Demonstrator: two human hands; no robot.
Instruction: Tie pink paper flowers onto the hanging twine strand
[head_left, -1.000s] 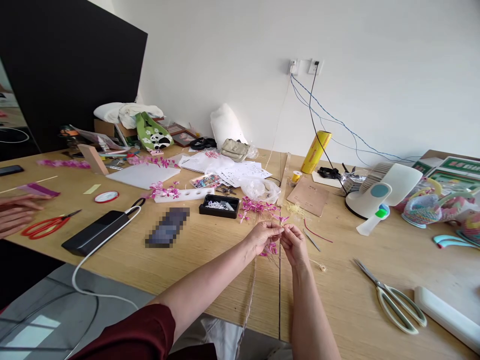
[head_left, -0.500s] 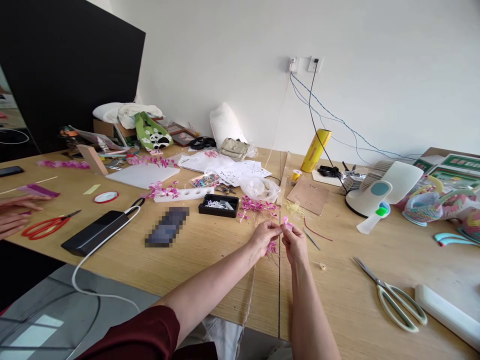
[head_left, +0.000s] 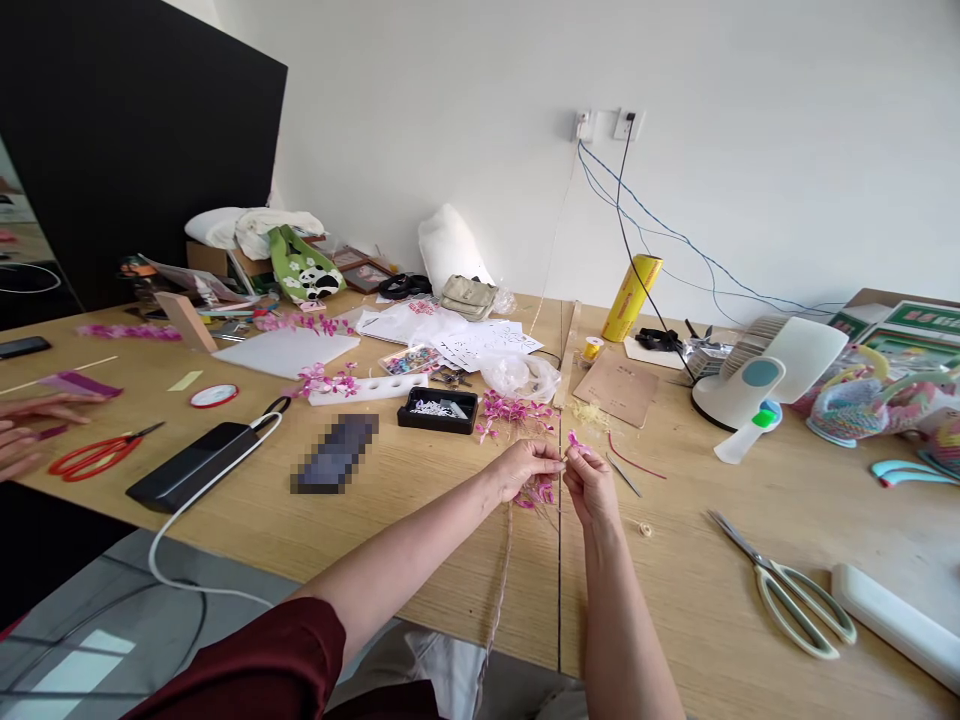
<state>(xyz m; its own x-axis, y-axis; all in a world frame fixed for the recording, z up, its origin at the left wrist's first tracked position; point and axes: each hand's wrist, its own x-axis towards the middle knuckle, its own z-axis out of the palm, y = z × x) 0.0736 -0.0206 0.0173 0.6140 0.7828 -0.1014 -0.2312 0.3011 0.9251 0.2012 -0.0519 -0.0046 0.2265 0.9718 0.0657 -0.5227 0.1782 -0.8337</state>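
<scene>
At the far left edge, another person's hand [head_left: 22,440] lies flat on the tabletop [head_left: 420,520], fingers stretched toward the red scissors [head_left: 94,452]; the rest of that person is cut off by the frame. Further right lie a black power bank [head_left: 191,464] with a white cable and a dark flat thing blurred beyond recognition.

The person's own left arm comes in from the bottom in a dark red sleeve [head_left: 270,665], bare forearm angled up and right, wrist slightly bent. The left hand [head_left: 525,468] is curled, thumb and forefinger pressed together at their tips, pinching the pink flower sprig [head_left: 576,441] where it meets the other hand. More pink blossoms [head_left: 537,492] hang under the left palm, partly hidden by it. A thin pale cord [head_left: 501,580] trails from below the hands toward the near tabletop edge; where it starts cannot be made out.

The right forearm rises almost straight from the bottom edge. The right hand [head_left: 592,485] is also curled, its fingertips pinched on the same sprig just above the tabletop seam, the back of the hand covering what its fingers do. The stem itself is too fine to see.

To the right lie grey-handled scissors [head_left: 787,585], and a white fan [head_left: 761,385] stands further back.
</scene>
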